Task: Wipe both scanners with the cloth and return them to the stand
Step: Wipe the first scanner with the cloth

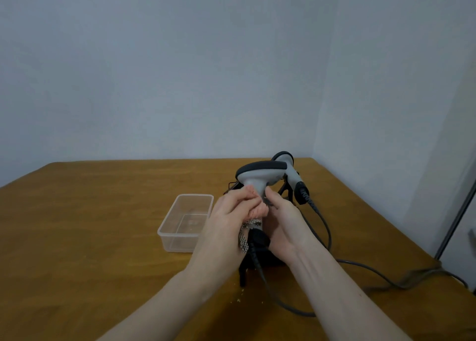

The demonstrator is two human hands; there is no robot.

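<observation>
Both forearms reach in from the bottom edge and meet over the wooden table, where the left hand and the right hand close around the handle of the near scanner. Left fingers curl round the handle with the checked cloth bunched under them, its tail hanging below the palm; right fingers wrap the other side of the handle, thumb up against the neck. That scanner is held upright above the table, grey head and black hood pointing right, its cable trailing down toward the front edge. Only the handle seems to be getting wiped, so a good job likely means steadying with the right hand, sliding the cloth along the full grip, then working up over the head and window. A clear plastic tub sits just left of the hands. Behind them the dark stand is mostly hidden; the second scanner rests there, tilted, its coiled cable running off right. When putting the scanner back, keep the two cables from tangling.
</observation>
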